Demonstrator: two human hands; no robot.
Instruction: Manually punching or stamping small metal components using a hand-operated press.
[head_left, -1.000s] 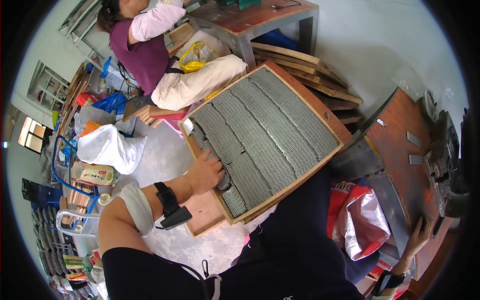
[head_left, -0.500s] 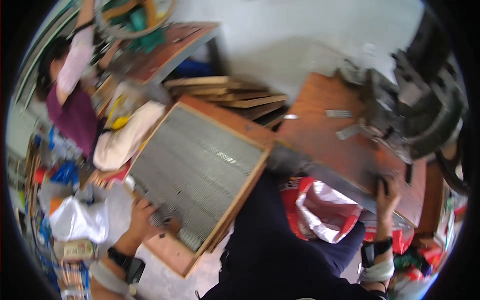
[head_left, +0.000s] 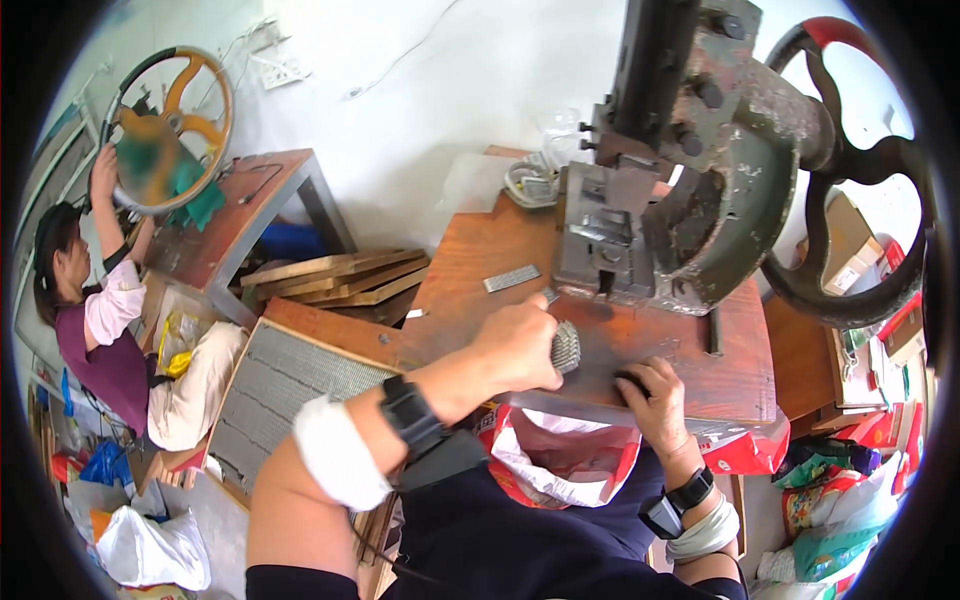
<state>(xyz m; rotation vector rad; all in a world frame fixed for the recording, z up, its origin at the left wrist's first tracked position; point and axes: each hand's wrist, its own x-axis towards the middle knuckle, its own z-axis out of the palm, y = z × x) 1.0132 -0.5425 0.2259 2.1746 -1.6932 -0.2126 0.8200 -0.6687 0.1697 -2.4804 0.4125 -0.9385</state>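
Note:
My left hand (head_left: pixel 515 345) is closed around a small stack of grey ridged metal strips (head_left: pixel 566 347), held over the reddish-brown bench top (head_left: pixel 470 250). My right hand (head_left: pixel 655 400) sits at the bench's front edge with curled fingers; something dark shows beside the fingertips, and I cannot make out what it is. A single grey metal strip (head_left: pixel 512 278) lies flat on the bench beyond my left hand. The heavy iron hand press (head_left: pixel 620 225) stands behind both hands. To the left, a wood-framed tray (head_left: pixel 290 390) holds packed rows of grey strips, partly hidden by my left arm.
The press's large handwheel (head_left: pixel 850 200) rises at the right. An open red-and-white bag (head_left: pixel 575 470) hangs below the bench edge, by my lap. Wooden boards (head_left: pixel 340 280) are stacked at the left, where a co-worker (head_left: pixel 110 340) sits at another wheel press. A plastic basket (head_left: pixel 532 185) stands behind.
My left hand has left the tray and swung right over the bench, carrying the metal strips. My right hand stays by the bench edge. The view has turned toward the press.

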